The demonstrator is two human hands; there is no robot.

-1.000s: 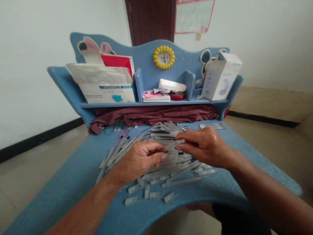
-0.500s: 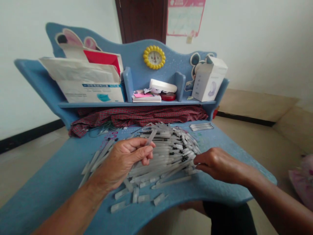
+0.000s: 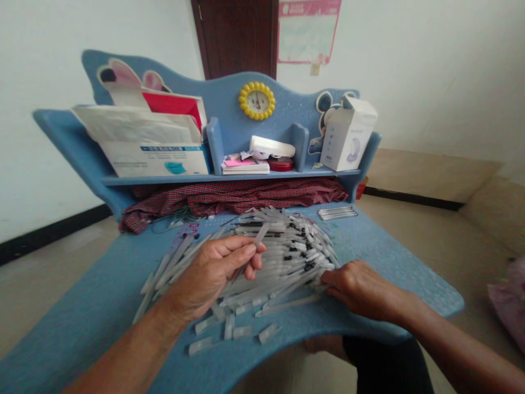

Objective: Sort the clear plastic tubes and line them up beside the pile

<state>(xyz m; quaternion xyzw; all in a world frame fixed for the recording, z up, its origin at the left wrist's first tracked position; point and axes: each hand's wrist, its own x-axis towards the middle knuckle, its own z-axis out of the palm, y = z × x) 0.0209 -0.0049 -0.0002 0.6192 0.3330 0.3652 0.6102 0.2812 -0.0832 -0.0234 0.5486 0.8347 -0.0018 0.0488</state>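
Observation:
A translucent plastic pen [image 3: 261, 234] is pinched between the thumb and fingers of my left hand [image 3: 229, 260], its end pointing up and away over the pile. Beneath and beyond it spreads a big heap of similar pens [image 3: 266, 262], some with black parts showing. My right hand [image 3: 353, 284] is closed at the heap's right edge, fingertips down among the pieces; what they grip, if anything, is hidden. Several short clear caps [image 3: 241, 332] lie loose near the table's front edge. More clear tubes [image 3: 164, 271] lie to the left, partly behind my left forearm.
The blue table [image 3: 410, 273] has a raised shelf [image 3: 164, 179] at the back with a mask box [image 3: 164, 160], a white carton [image 3: 348, 137] and a yellow flower clock [image 3: 256, 100]. Checked cloth [image 3: 246, 196] lies beneath it. Thin silvery sticks [image 3: 337, 212] rest at back right.
My left hand, still holding the pen, has shifted slightly right. My right hand has dipped a little lower and closer to the heap's edge. The view has tilted slightly.

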